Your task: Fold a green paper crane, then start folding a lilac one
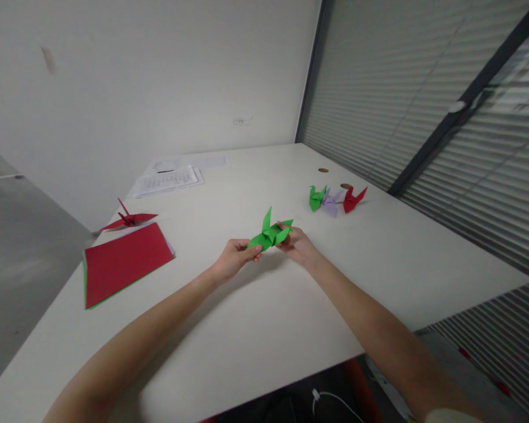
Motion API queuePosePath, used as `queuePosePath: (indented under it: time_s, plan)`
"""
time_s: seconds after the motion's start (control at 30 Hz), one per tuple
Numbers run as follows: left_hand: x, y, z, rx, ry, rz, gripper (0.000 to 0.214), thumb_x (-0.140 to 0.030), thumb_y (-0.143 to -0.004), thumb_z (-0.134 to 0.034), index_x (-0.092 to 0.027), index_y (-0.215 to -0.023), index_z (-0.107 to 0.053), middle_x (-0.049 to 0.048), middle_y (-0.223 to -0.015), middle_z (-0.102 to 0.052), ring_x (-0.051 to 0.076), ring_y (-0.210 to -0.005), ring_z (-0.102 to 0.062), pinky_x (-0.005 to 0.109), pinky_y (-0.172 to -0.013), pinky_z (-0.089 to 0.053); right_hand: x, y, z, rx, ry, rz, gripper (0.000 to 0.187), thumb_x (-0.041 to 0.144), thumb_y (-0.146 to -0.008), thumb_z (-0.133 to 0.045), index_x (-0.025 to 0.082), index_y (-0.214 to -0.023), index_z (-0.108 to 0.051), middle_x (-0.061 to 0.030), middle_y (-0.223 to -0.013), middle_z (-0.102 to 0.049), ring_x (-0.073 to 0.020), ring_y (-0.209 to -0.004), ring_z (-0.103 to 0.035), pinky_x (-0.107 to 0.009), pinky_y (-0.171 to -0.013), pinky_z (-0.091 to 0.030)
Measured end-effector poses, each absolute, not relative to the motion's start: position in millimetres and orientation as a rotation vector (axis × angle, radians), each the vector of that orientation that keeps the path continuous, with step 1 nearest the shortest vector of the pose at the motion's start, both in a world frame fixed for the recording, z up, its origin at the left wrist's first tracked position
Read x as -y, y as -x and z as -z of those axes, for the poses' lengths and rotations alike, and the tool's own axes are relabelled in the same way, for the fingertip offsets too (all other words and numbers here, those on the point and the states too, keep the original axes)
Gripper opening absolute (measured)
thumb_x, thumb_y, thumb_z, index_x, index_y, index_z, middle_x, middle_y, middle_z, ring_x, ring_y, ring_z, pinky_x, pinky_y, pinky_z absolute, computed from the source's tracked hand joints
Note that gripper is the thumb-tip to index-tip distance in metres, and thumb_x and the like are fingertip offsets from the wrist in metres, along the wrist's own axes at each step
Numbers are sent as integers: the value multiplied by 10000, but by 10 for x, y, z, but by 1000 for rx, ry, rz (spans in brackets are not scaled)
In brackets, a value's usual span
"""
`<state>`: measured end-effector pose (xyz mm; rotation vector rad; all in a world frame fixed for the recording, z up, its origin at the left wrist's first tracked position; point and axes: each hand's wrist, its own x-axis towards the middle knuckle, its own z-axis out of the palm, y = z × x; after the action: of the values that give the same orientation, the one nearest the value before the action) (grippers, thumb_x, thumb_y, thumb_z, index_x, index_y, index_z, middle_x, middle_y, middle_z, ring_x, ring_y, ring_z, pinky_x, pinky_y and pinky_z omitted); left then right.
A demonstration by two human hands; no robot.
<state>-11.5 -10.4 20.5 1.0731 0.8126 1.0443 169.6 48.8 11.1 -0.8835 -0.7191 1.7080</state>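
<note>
A green origami crane point(271, 234) is held up over the middle of the white table, between both hands. My left hand point(235, 257) pinches its left wing with the thumb on top. My right hand point(297, 244) grips the crane's right side, with some fingers hidden behind the paper. One pointed end sticks upward from the folded body, and the wings spread to the sides.
Beyond my right hand stand a small green crane point(316, 198), a lilac crane point(330, 203) and a red crane point(353, 200). To the left lie a larger red crane point(130, 218) and a stack of coloured paper point(127, 261). Printed sheets point(167, 180) rest near the wall.
</note>
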Motion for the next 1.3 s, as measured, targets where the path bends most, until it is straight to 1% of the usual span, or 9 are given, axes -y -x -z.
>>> queuePosePath:
  time_s: [0.27,0.6,0.77,0.83,0.87,0.97,1.07,1.2,1.3]
  plan:
    - [65,169,-194,-815,-955,-970,350,-427,-668,-778,-108,-789,-700,73,-813,-654,143,-673,-608,295,-684,-464,-487,-1681,-80,720,938,-1739,228,248,-563,-796,167,-621,-590,51,-524,-552,-59,-452,-419,-213,-434,-310]
    - [52,175,-166,-774,-862,-981,299,-340,-641,-816,-129,-818,-702,37,-806,-662,123,-662,-601,253,-673,-463,-472,-1613,-1,764,981,-1754,107,149,-598,-705,168,-661,-621,32,-530,-559,-71,-439,-401,-223,-424,-290]
    - [-40,200,-86,-733,-632,-1098,366,-487,-803,-606,-142,-914,-661,84,-874,-687,166,-640,-641,299,-624,-511,-518,-1653,-41,619,887,-1832,137,175,-655,-697,195,-667,-563,68,-486,-477,-62,-411,-344,-212,-413,-254]
    - [-47,169,-28,-827,-598,-1162,285,-370,-811,-608,-126,-956,-642,95,-868,-686,161,-628,-644,292,-606,-514,-535,-1662,-48,590,890,-1863,164,193,-696,-678,199,-632,-527,69,-467,-451,-65,-406,-333,-217,-412,-257]
    - [-35,141,-3,-884,-615,-1164,247,-264,-759,-664,-116,-955,-634,97,-865,-684,156,-638,-648,281,-609,-511,-538,-1660,-49,578,899,-1870,180,194,-710,-668,201,-617,-514,67,-462,-449,-68,-405,-332,-219,-412,-264]
    - [47,34,28,-884,-808,-1180,462,-72,-574,-785,-119,-1006,-630,112,-1063,-661,150,-754,-656,275,-696,-510,-518,-1622,-42,584,898,-1879,192,200,-732,-652,203,-597,-517,47,-474,-488,-85,-425,-378,-230,-423,-316]
    - [122,-34,15,-829,-951,-1186,507,-159,-580,-831,-142,-1049,-638,118,-1196,-617,180,-868,-640,287,-722,-510,-455,-1555,-36,630,869,-1912,154,223,-751,-648,191,-621,-570,20,-506,-547,-107,-479,-464,-243,-478,-400]
    - [115,-3,15,-855,-993,-1237,373,-310,-654,-803,-129,-944,-654,85,-972,-684,154,-778,-638,246,-664,-476,-367,-1491,-38,700,814,-1975,93,249,-764,-654,179,-705,-639,-1,-611,-630,-119,-541,-530,-264,-558,-461]
    - [76,44,9,-897,-999,-1285,413,-357,-648,-798,-136,-958,-640,67,-917,-678,144,-717,-636,226,-606,-449,-335,-1488,-44,753,807,-1974,66,245,-747,-675,181,-734,-662,-17,-668,-662,-119,-566,-544,-257,-551,-448]
